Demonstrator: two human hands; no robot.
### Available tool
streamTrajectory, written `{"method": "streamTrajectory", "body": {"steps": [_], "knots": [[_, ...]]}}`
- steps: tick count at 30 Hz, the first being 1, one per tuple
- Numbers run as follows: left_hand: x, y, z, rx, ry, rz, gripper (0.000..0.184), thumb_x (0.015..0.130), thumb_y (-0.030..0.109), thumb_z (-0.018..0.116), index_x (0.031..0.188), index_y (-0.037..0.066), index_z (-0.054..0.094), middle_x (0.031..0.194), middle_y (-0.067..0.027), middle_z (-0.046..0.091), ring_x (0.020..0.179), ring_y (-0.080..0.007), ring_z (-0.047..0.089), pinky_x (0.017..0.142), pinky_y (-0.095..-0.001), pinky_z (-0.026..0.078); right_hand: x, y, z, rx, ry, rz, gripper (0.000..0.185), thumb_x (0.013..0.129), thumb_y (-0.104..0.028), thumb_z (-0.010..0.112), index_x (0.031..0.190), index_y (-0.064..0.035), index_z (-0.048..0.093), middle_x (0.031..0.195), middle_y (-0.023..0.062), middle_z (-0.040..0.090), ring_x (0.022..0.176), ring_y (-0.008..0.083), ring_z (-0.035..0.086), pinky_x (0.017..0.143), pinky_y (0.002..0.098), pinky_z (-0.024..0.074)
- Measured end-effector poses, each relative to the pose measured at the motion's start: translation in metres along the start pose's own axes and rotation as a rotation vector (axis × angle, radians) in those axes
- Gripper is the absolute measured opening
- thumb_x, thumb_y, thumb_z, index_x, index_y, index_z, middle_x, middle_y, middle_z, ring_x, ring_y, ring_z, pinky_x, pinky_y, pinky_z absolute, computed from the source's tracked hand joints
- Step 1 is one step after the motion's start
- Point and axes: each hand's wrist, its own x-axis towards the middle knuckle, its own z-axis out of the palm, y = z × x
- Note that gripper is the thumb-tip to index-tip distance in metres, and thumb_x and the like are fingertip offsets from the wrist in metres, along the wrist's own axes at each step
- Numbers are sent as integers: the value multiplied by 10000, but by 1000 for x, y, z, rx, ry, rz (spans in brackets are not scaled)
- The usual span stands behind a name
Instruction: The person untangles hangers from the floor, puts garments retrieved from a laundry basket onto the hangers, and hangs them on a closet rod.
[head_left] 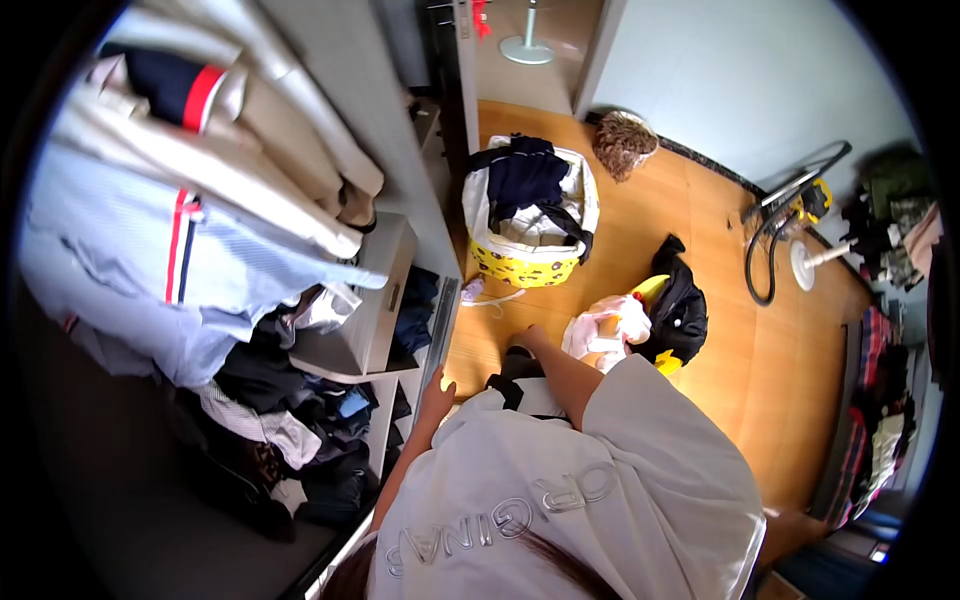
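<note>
While clothes [526, 178] fill the basket [522, 268], shirts [225, 240] remain left of it; I can't tell your left hand's [436, 396] or right hand's [530, 342] grip.

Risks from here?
1. Spill: dark clothes are heaped in the yellow-sided basket, some draping over its rim; they could slide out if it gets tipped or bumped.
2. Trip: a pink-and-white bundle and a black bundle lie on the floor ahead and to the right; a step that way might catch them.
3. Knock: the left hand is close to the wardrobe edge and could bump it.
</note>
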Motion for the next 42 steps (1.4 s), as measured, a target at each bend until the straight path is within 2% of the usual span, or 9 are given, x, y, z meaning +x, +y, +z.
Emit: {"method": "streamTrajectory", "body": {"steps": [5, 8, 15, 27, 33, 34, 37, 41, 42], "knots": [[27, 25, 6, 86, -51, 18, 547, 752, 215, 551, 1226, 41, 339, 1122, -201, 483, 1040, -337, 462, 857, -375, 379, -14, 20, -35, 231, 74, 69, 406, 653, -283, 601, 936, 7, 577, 913, 183, 590, 856, 294, 571, 736, 343, 446], [71, 58, 17, 149, -101, 120, 529, 755, 206, 544, 1215, 30, 348, 1103, -201, 495, 1020, -343, 473, 851, -376, 383, 26, 56, -26, 196, 281, 47, 356, 644, -247, 587, 899, 2, 580, 856, 188, 594, 820, 302, 571, 721, 352, 443], [155, 141, 64, 146, -81, 177, 493, 755, 171, 540, 1194, 26, 372, 1074, -211, 507, 991, -351, 484, 829, -388, 394, 104, 62, -67, 355, 343, 32, 326, 649, -196, 568, 908, 3, 568, 831, 187, 590, 836, 306, 561, 737, 345, 434], [314, 179, 170, 310, -155, 87, 488, 742, 149, 534, 1191, 27, 385, 1068, -205, 502, 1010, -334, 465, 854, -391, 372, 257, 28, -164, 419, 135, 62, 435, 683, -240, 580, 1038, 3, 518, 952, 171, 578, 897, 281, 555, 784, 338, 430], [353, 169, 197, 315, -148, 130, 580, 746, 155, 544, 1258, 43, 293, 1090, -260, 453, 1048, -407, 402, 881, -438, 339, 384, 13, -123, 447, 49, -67, 486, 674, -235, 608, 1122, -81, 500, 1057, 184, 518, 925, 274, 536, 769, 318, 426], [354, 157, 202, 307, -153, 101, 579, 751, 157, 539, 1261, 45, 289, 1096, -254, 451, 1045, -408, 403, 881, -436, 339, 422, 31, -86, 307, 79, -163, 514, 657, -314, 624, 1111, -96, 518, 1004, 195, 537, 832, 317, 552, 802, 347, 421], [353, 132, 218, 261, -176, 50, 571, 761, 158, 531, 1263, 46, 284, 1105, -244, 450, 1039, -400, 410, 880, -426, 342, 445, 15, -85, 617, -140, 6, 481, 671, -332, 615, 1109, -153, 526, 1134, 209, 454, 829, 292, 553, 811, 343, 415], [338, 119, 224, 162, -218, 39, 568, 765, 149, 527, 1264, 38, 278, 1104, -249, 447, 1031, -378, 422, 873, -413, 350, 508, 25, -44, -405, -302, -156, 430, 673, -228, 623, 1086, -137, 542, 1037, 137, 525, 959, 282, 498, 821, 373, 385], [332, 115, 225, 165, -204, 38, 567, 759, 143, 533, 1258, 29, 289, 1059, -253, 471, 984, -368, 452, 832, -408, 373, 530, 35, -27, -466, -449, -306, 423, 677, -242, 625, 1075, -125, 543, 1044, 128, 531, 976, 283, 490, 819, 383, 383]]}}
